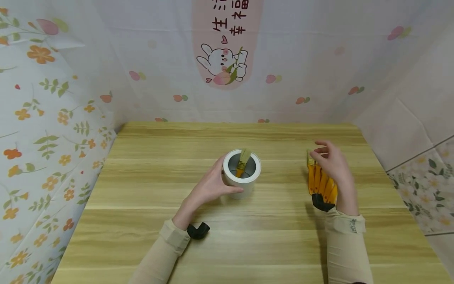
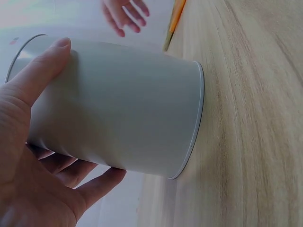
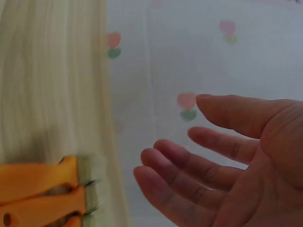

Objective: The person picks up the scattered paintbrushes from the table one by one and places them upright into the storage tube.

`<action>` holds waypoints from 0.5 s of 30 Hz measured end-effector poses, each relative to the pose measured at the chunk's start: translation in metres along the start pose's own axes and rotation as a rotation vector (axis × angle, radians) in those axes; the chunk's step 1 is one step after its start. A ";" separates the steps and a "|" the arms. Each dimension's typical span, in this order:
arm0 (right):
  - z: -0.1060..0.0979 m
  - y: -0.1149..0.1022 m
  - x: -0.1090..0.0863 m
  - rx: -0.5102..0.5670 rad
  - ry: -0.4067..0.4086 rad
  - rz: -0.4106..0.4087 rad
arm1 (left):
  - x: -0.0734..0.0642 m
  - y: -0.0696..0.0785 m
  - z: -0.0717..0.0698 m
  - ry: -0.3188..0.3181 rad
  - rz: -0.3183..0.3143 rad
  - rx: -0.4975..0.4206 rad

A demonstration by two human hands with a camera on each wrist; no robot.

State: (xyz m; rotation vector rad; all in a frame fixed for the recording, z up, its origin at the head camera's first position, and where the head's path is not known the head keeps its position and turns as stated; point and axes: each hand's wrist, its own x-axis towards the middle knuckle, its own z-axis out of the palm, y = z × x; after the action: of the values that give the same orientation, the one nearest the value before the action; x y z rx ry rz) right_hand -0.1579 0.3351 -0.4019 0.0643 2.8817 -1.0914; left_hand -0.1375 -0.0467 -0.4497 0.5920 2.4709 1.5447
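A white cylindrical can (image 1: 242,188) with a broad rim stands upright on the wooden table. Inside it leans one paintbrush (image 1: 242,161), bristles up and orange handle down. My left hand (image 1: 213,182) grips the can from its left side, thumb across the front; the left wrist view shows the thumb and fingers around the can wall (image 2: 118,104). At the right, my right hand (image 1: 333,161) is held above several flat paintbrushes (image 1: 317,179) with orange handles, lying side by side. Its fingers are loosely bent with nothing between them, as the right wrist view also shows.
The wooden table (image 1: 159,177) meets a printed cloth backdrop (image 1: 152,79) at its far edge. Flower-patterned cloth (image 1: 53,138) hangs along the left side, and another cloth (image 1: 422,165) along the right.
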 end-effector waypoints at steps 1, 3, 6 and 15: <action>0.000 0.003 0.001 -0.004 -0.013 0.009 | 0.000 0.000 -0.001 0.002 -0.003 0.002; -0.001 0.008 0.004 -0.018 -0.045 0.035 | 0.000 0.001 -0.002 0.002 -0.010 0.009; 0.000 0.012 0.008 -0.050 -0.095 0.088 | 0.001 0.001 -0.005 0.000 -0.017 0.021; 0.011 0.019 0.013 -0.109 -0.144 0.212 | 0.005 -0.001 -0.006 0.003 -0.007 0.054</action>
State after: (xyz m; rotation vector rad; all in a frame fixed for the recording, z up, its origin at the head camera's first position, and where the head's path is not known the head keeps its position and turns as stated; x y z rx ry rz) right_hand -0.1692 0.3420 -0.4233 0.2673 2.7247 -0.8640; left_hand -0.1438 -0.0498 -0.4472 0.5891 2.5213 1.4811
